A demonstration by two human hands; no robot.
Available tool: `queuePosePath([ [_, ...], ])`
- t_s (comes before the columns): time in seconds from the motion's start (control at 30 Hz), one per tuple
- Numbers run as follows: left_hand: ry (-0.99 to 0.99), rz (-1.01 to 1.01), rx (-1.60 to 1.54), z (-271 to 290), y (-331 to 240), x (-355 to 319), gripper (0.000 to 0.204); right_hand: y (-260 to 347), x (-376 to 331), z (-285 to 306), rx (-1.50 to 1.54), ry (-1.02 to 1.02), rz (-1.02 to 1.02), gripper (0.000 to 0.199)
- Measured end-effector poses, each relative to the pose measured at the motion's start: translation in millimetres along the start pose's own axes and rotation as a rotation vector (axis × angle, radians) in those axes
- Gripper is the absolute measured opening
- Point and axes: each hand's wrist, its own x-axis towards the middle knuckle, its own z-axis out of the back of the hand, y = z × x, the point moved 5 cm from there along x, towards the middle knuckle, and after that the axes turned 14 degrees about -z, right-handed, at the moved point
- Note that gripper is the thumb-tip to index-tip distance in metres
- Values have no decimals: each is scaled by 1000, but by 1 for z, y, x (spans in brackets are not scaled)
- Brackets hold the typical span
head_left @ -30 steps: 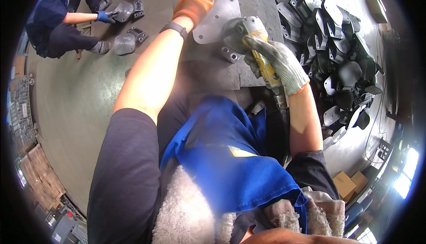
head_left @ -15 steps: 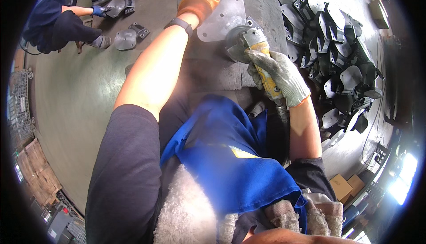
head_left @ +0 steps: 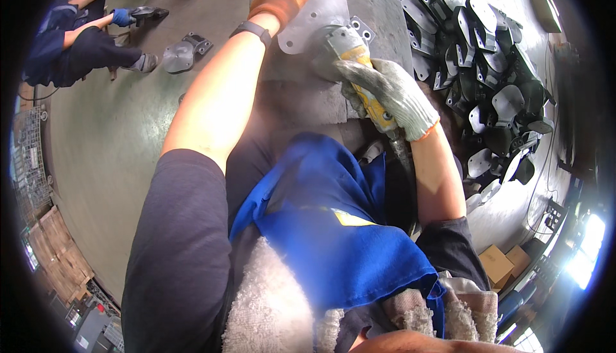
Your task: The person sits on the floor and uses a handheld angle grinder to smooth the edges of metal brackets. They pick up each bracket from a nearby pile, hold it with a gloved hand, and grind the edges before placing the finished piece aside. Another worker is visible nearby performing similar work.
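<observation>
My left hand (head_left: 277,0), in an orange glove, presses down on a flat grey metal plate (head_left: 317,16) with round holes. The plate lies on a dark slab (head_left: 378,19) on the floor in front of me. My right hand (head_left: 385,93), in a grey knit glove, grips the yellow body of an angle grinder (head_left: 356,64). The grinder's head rests against the near edge of the plate. A hose or cable runs back from the grinder along my right forearm.
A heap of dark metal brackets (head_left: 487,58) lies at the right. Another person (head_left: 77,39) in blue gloves crouches at the upper left beside a similar grey plate (head_left: 183,51) on the concrete floor. Cardboard boxes (head_left: 500,263) sit at the lower right. A blue cloth covers my lap.
My head has tilted, so the plate and the other person sit higher in view. Both hands keep the same hold on plate and grinder.
</observation>
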Motion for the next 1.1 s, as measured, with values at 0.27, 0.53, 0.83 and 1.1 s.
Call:
queuePosePath([
  [0.27,-98,17,94,-2,1,-1,52,-1,-1,3,-72,-96,-143,46],
  [0.53,-112,-1,87,-4,-4,-7,54,-10,-5,17,-86,-181,-187,46],
  [0.83,-75,-32,71,0,-9,-9,52,-16,-15,14,51,-123,-161,43],
  [1.1,-78,-7,91,2,-6,-10,50,-19,-16,16,9,-139,-204,43],
])
